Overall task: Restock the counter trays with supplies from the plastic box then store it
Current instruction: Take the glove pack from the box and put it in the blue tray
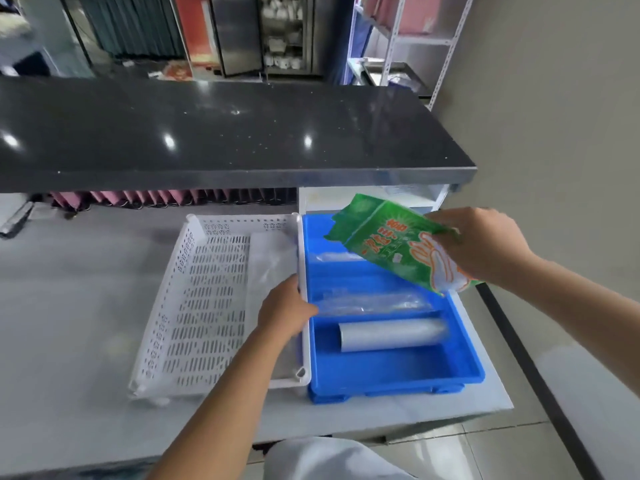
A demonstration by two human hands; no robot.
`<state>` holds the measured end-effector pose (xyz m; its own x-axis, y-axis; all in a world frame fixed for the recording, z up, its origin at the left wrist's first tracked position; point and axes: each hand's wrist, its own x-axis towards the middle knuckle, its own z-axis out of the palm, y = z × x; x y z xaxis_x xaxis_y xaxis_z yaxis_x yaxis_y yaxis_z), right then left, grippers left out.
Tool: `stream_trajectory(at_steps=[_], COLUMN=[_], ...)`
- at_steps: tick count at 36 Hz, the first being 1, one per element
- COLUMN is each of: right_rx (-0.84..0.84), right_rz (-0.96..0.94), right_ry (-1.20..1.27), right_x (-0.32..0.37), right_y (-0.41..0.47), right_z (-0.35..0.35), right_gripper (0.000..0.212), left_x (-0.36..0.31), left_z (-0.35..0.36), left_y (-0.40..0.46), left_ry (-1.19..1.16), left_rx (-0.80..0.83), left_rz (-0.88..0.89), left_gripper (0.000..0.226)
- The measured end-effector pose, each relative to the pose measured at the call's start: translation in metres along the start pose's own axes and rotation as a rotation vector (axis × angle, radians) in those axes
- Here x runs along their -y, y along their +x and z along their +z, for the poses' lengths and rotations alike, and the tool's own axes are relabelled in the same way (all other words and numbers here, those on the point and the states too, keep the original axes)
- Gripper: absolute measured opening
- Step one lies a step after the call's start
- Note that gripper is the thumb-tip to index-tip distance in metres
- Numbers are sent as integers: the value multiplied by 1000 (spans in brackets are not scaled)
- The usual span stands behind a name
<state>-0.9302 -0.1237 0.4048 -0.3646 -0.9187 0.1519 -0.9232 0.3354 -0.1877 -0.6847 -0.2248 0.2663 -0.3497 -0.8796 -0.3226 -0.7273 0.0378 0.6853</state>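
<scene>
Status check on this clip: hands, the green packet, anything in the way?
Right hand holds green glove packet above blue tray. Left hand grips white basket rim. Roll and clear bags lie below.

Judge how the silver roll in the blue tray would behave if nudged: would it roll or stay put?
The silver roll is a smooth cylinder lying on its side, so it would probably roll across the flat floor of the blue tray towards the near wall. It lies loose, with nothing touching it. It keeps a straight shape, so it looks fairly stiff.
</scene>
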Motion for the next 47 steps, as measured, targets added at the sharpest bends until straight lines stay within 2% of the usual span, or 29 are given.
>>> stream_trajectory(at_steps=[3, 7, 15, 25, 35, 38, 42, 47], right_rx=[-26, -113, -143, 103, 367, 348, 222, 289], right_rz=[-66, -205, -359, -269, -289, -268, -300, -243], right_ry=[-137, -253, -308, -332, -389, -333, -342, -155], right_x=[6, 6, 18, 12, 15, 13, 12, 5], right_y=[19, 48, 88, 105, 134, 142, 126, 93], right_z=[11, 33, 86, 131, 103, 108, 135, 164], right_gripper=[39, 37, 44, 45, 48, 52, 80, 68], left_x=[8, 17, 19, 20, 19, 17, 12, 11], left_z=[4, 9, 13, 15, 16, 16, 16, 19], left_y=[3, 6, 6, 6, 7, 5, 1, 1], left_ry=[-29, -71, -42, -68, -149, -153, -154, -147], left_rx=[14, 10, -17, -15, -10, -13, -19, -25], left_rz=[19, 49, 53, 41, 22, 2, -11, -45], left_gripper=[49, 62, 68, 72, 71, 72, 73, 72])
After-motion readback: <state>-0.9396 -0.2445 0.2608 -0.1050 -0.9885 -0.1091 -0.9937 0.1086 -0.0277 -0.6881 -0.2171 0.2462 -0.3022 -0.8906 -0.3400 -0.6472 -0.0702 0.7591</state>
